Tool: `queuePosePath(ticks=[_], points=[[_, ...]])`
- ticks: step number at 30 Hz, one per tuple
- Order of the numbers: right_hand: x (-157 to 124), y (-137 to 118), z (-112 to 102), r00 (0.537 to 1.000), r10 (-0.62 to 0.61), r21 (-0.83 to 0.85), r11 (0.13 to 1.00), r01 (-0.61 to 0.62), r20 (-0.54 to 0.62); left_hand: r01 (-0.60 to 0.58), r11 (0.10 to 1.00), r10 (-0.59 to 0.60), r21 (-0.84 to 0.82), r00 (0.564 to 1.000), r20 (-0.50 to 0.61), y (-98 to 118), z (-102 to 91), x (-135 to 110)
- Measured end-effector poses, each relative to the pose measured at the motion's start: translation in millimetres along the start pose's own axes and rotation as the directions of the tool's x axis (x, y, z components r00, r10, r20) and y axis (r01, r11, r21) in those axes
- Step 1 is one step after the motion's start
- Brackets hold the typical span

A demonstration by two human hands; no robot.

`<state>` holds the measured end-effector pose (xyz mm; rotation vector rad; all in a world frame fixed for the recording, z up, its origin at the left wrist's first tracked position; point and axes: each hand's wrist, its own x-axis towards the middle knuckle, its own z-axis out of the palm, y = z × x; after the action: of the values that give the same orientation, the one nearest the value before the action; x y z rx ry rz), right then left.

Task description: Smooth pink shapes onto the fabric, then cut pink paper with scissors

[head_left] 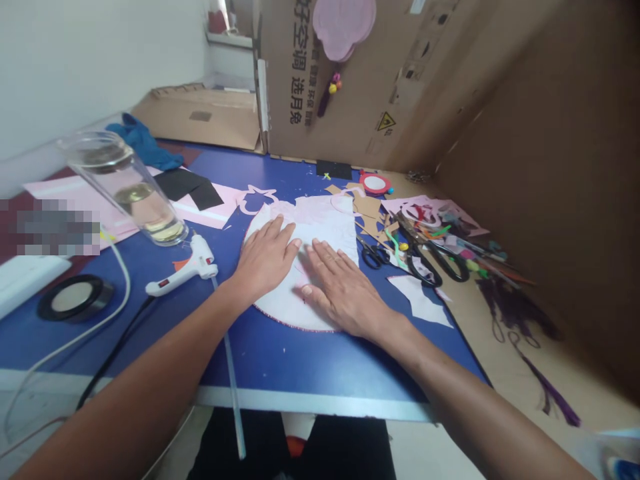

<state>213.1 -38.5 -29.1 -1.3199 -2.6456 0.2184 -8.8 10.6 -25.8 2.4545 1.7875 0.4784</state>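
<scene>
Both hands lie open and flat, palms down, fingers spread, grasping nothing. The left hand (265,260) and right hand (345,290) rest side by side on a pale pink rounded cut-out sheet (320,227), which lies under both palms on a blue tabletop (300,367). Left of the left hand: a white hot-glue gun (193,267) and a clear glass tumbler (125,190). Right of the right hand: black-handled scissors (375,257) beside tan card scraps (370,207).

Both arms out from the lower corners, left forearm (155,360) and right forearm (450,390) angled inward. Left hand (265,260) and right hand (345,290) open, flat, palms down, fingers slightly spread, fingertips just beside each other, wrists low.
</scene>
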Motion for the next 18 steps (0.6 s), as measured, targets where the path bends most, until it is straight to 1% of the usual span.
queuePosePath(ticks=[3, 7, 9, 13, 15, 18], points=[[-2, 8, 6, 0.999, 0.029, -0.013, 0.999, -0.029, 0.02, 0.014, 1.0, -0.014, -0.009, 1.0, 0.002, 0, -2.0, 0], [-3, 10, 16, 0.999, 0.028, -0.052, 0.998, -0.027, 0.018, 0.018, 1.0, -0.018, -0.025, 1.0, 0.002, 1, -4.5, 0], [-3, 9, 15, 0.999, 0.03, -0.064, 0.998, -0.028, 0.023, 0.016, 0.999, -0.016, -0.032, 1.0, -0.003, 0, -4.3, 1], [-2, 3, 6, 1.0, 0.028, -0.055, 0.998, -0.028, -0.002, 0.015, 0.999, -0.015, -0.034, 1.0, -0.007, -1, -4.1, 1], [-1, -2, 2, 1.0, 0.003, -0.043, 0.999, -0.003, -0.005, 0.018, 0.999, -0.018, -0.031, 1.0, 0.002, -1, -5.0, 1], [0, -13, 4, 0.997, -0.062, -0.034, 0.997, 0.064, 0.037, 0.025, 0.999, -0.025, -0.028, 1.0, 0.012, 1, -6.9, 0]])
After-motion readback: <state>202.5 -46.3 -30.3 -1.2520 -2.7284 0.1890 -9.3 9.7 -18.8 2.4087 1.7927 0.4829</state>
